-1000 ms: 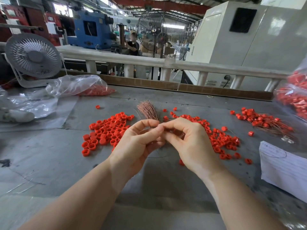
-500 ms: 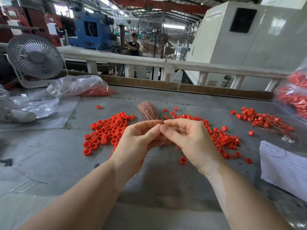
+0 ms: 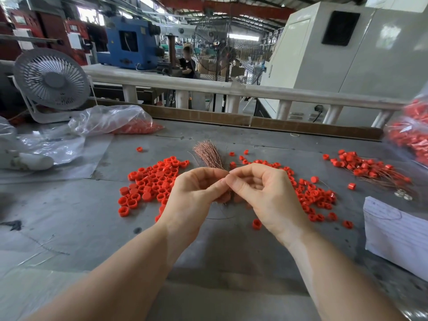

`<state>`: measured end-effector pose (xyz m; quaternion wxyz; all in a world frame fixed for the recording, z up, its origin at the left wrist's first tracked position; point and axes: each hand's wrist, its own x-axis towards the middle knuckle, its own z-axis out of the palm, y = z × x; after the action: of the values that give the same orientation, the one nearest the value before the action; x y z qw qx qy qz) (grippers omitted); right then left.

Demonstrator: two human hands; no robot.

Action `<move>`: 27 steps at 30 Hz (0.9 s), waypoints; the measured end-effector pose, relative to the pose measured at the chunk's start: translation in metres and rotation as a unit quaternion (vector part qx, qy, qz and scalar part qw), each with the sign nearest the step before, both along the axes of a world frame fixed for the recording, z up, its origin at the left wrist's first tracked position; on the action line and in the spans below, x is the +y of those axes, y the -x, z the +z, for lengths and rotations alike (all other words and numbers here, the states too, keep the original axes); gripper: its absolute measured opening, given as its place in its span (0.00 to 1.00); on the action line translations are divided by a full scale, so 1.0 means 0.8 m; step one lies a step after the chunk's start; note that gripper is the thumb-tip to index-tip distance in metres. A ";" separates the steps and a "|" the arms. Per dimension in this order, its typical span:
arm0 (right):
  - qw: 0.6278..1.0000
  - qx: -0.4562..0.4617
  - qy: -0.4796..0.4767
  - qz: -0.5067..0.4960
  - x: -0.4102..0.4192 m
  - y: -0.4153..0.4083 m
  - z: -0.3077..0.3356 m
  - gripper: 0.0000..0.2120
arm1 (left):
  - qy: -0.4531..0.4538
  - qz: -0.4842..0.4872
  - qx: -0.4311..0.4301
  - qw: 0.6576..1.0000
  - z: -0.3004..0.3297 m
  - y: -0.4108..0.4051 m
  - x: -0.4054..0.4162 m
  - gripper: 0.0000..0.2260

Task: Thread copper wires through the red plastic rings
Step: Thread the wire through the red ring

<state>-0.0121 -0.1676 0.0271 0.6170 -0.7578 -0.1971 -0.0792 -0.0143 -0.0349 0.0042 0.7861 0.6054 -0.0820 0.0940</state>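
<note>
A bundle of copper wires (image 3: 209,156) is gripped in the curled fingers of the left hand (image 3: 196,193), its splayed ends fanned out beyond the knuckles above the grey tabletop (image 3: 69,216). A single wire, too thin to be traced clearly, is pinched between thumb and forefinger of the right hand (image 3: 266,193), whose fingertips are met by those of the left. Loose red plastic rings (image 3: 150,181) are heaped just left of the hands, more rings (image 3: 317,198) lie to the right, and threaded rings (image 3: 366,167) are piled farther right.
</note>
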 end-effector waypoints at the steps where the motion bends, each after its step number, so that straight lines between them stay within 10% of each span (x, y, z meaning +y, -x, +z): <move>1: 1.000 0.006 -0.006 0.004 0.000 0.000 0.000 0.01 | 0.008 -0.007 -0.004 1.000 0.000 0.000 0.000 0.08; 27: 0.997 0.056 -0.049 -0.026 -0.002 -0.001 0.003 0.08 | 0.073 -0.005 0.034 0.997 0.002 -0.002 0.005 0.09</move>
<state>-0.0115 -0.1688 0.0299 0.6614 -0.7345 -0.1384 -0.0628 -0.0130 -0.0306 0.0055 0.8309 0.5491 -0.0509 0.0750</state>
